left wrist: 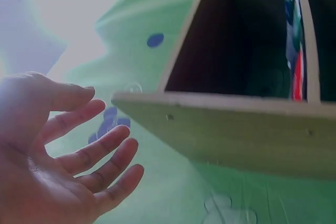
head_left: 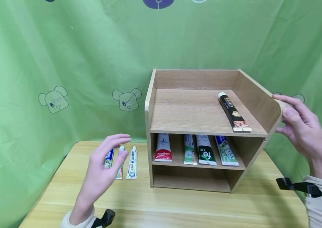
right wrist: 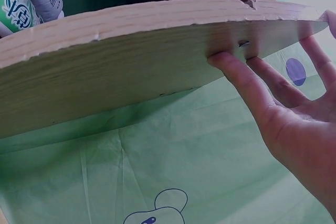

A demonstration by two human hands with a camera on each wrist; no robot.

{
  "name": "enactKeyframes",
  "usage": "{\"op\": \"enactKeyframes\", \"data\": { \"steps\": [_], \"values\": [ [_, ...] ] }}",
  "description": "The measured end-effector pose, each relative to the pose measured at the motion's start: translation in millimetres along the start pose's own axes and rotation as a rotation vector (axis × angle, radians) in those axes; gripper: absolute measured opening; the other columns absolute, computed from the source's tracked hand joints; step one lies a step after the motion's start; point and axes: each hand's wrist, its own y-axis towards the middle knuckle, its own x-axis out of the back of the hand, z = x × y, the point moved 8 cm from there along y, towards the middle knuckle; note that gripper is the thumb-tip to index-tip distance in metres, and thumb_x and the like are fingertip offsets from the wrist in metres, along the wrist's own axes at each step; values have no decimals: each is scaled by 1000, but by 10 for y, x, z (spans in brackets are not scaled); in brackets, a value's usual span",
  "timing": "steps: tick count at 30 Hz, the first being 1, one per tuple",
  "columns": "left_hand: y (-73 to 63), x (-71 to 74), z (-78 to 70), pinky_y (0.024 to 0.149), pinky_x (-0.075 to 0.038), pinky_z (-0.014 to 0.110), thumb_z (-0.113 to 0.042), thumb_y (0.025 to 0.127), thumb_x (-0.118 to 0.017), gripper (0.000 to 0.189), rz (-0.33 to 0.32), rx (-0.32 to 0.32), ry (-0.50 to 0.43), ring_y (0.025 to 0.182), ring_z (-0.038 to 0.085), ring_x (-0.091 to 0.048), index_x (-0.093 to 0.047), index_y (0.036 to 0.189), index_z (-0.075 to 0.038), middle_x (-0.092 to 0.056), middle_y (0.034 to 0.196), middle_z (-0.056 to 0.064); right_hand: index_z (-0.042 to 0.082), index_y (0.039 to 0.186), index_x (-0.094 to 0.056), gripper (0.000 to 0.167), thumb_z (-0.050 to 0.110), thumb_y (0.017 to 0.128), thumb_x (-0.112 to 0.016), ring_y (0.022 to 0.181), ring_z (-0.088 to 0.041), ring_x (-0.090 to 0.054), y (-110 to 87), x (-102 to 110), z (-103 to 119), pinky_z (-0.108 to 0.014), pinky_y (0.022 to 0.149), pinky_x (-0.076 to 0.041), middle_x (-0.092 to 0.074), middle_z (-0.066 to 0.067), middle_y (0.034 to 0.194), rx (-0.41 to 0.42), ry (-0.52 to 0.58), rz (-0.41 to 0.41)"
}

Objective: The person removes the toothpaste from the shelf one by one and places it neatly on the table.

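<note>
My left hand (head_left: 99, 169) hovers with fingers spread, overlapping in the head view a row of toothpaste tubes on the table. One is a white and blue toothpaste tube (head_left: 132, 164); a red-green tube (head_left: 120, 172) and a blue-green tube (head_left: 108, 158) are partly hidden by the hand. In the left wrist view that hand (left wrist: 79, 150) is holding nothing, beside the wooden shelf (left wrist: 236, 129). My right hand (head_left: 303, 129) touches the upper front corner of the shelf's right side panel (head_left: 259, 101); its extended fingertips rest against the panel's outer face in the right wrist view.
A black toothpaste tube (head_left: 232, 112) lies on the shelf's top board. Several tubes lie on the middle board, including a red and white Colgate tube (head_left: 163, 148) and a dark green tube (head_left: 206, 150). The shelf stands on a wooden table (head_left: 178, 209) before a green curtain (head_left: 92, 47).
</note>
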Motion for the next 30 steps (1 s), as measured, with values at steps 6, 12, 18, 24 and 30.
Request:
{"op": "enactKeyframes", "data": {
  "steps": [6, 12, 18, 24, 30],
  "values": [
    [95, -187, -229, 105, -50, 34, 4, 94, -70, 38, 33, -82, -42, 124, 22, -60, -68, 129, -10, -67, 130, 2, -12, 154, -26, 47, -11, 107, -24, 111, -25, -63, 1, -5, -6, -35, 82, -63, -45, -21, 139, 5, 21, 7],
    [193, -376, -406, 105, -50, 35, -2, 96, -70, 35, 59, -131, -58, 124, 22, -60, -68, 129, -11, -65, 132, 4, -14, 153, -25, 47, -11, 106, -23, 109, -25, -64, -7, -5, -1, -35, 82, -63, -48, -21, 137, 18, 44, 17],
    [267, -530, -526, 110, -46, 36, -7, 97, -70, 33, 72, -176, -64, 126, 24, -59, -69, 129, -12, -61, 137, 6, -12, 154, -26, 47, -10, 107, -24, 114, -25, -63, -5, -7, -14, -35, 84, -62, -46, -21, 141, 3, 17, 17],
    [384, -756, -647, 110, -47, 36, -7, 99, -67, 29, 126, -266, -104, 128, 23, -58, -68, 128, -11, -61, 138, 9, -14, 153, -26, 46, -10, 107, -24, 108, -25, -64, -2, -3, 5, -35, 82, -63, -49, -21, 136, 17, 47, 7],
    [527, -970, -726, 108, -48, 31, -10, 101, -66, 29, 152, -327, -56, 127, 19, -59, -67, 129, -8, -62, 135, 10, -14, 153, -25, 46, -10, 107, -23, 107, -25, -64, -4, -4, 9, -34, 82, -63, -49, -21, 136, 17, 55, 12]
  ]
}}
